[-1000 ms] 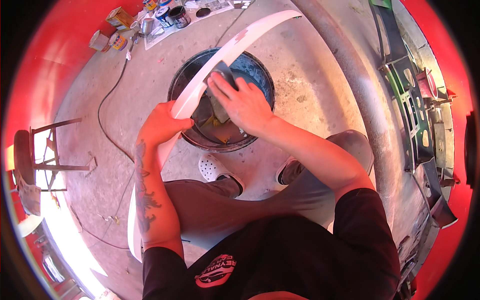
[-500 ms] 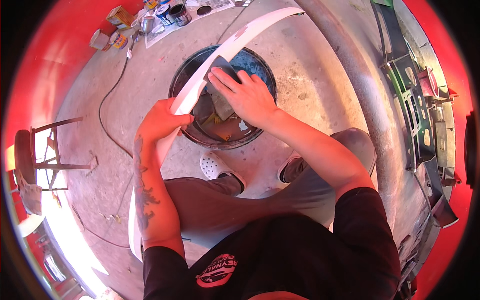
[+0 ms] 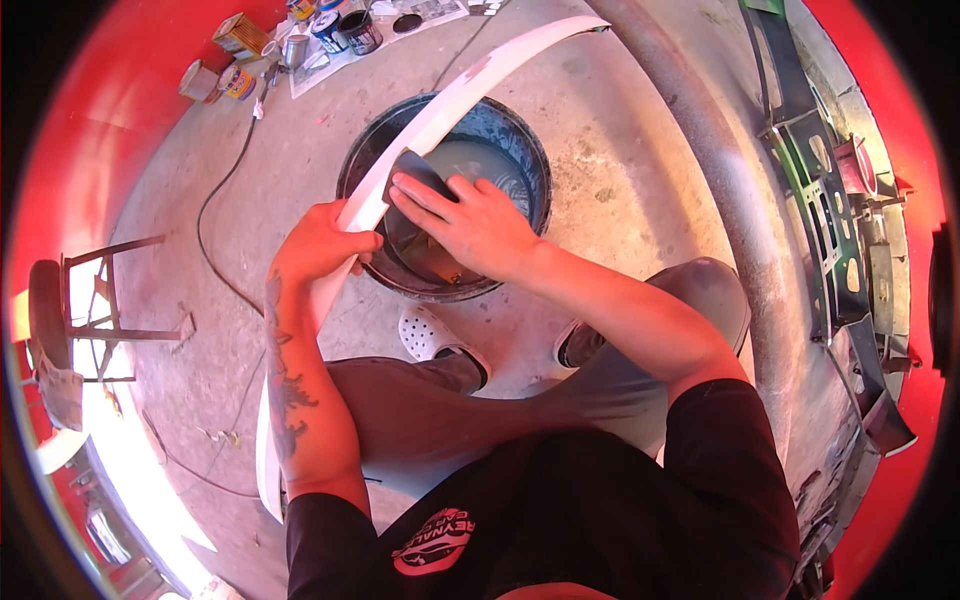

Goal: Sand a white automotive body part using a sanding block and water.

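A long, curved white car trim panel [image 3: 440, 116] slants from beside my left leg up to the far middle. My left hand [image 3: 318, 242] wraps round its lower part, thumb over the near edge. Against the panel's right side, just beyond that grip, my right hand [image 3: 482, 228] presses a dark sheet of sandpaper [image 3: 428, 172] with its fingers laid along it. Beneath the panel stands a round black tub [image 3: 546, 190] with cloudy water inside. Darker items in its near part are partly hidden by my right hand.
Paint cans [image 3: 328, 32] and tins stand on newspaper at the far left. A dark cable [image 3: 203, 215] crosses the concrete floor. A metal stand [image 3: 110, 327] is at left; dark vehicle parts [image 3: 815, 210] line the right wall. My shoe [image 3: 425, 332] is near the tub.
My right hand and the sandpaper have slid down and left along the panel, closer to my left hand. More of the water in the tub shows. My left hand stays almost where it was.
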`<state>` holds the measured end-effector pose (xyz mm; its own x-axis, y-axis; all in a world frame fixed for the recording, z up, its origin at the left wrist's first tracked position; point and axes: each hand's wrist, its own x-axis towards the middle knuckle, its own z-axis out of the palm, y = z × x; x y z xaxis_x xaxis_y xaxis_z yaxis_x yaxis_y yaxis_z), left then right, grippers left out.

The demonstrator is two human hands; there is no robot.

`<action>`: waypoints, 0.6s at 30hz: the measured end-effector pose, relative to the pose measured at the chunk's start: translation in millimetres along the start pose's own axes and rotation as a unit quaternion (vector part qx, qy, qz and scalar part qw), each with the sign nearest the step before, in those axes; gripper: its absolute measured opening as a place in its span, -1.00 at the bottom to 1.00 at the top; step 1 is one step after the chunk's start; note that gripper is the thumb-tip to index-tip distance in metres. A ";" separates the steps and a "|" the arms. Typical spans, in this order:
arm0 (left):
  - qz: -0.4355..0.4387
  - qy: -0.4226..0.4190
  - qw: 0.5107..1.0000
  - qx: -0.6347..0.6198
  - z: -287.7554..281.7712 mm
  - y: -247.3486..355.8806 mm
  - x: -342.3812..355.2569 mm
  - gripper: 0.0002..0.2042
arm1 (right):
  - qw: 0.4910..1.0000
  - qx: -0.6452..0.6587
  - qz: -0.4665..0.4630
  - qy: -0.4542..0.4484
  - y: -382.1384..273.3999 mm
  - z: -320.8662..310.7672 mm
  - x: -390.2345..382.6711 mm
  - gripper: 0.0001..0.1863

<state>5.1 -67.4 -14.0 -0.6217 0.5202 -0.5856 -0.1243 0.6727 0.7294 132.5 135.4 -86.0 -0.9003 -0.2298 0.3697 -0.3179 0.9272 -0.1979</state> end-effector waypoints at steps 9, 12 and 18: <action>-0.025 -0.050 0.998 -0.038 -11.1 -3.6 6.1 -0.73 | 0.996 -0.073 -0.010 0.041 3.2 16.2 4.7 -0.32; -0.029 -0.044 0.997 -0.056 -9.9 -2.1 2.9 -0.74 | 0.995 -0.081 -0.044 0.041 19.2 16.0 6.3 -0.30; -0.029 -0.045 0.998 -0.044 -11.6 -3.4 5.5 -0.74 | 0.995 -0.088 -0.033 0.044 16.4 17.3 5.8 -0.29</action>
<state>-6.8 -72.9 -15.5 -0.5396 0.5295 -0.6545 -0.2279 0.6565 0.7190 116.9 144.1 -102.8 -0.8472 -0.2729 0.4558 -0.3118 0.9501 -0.0106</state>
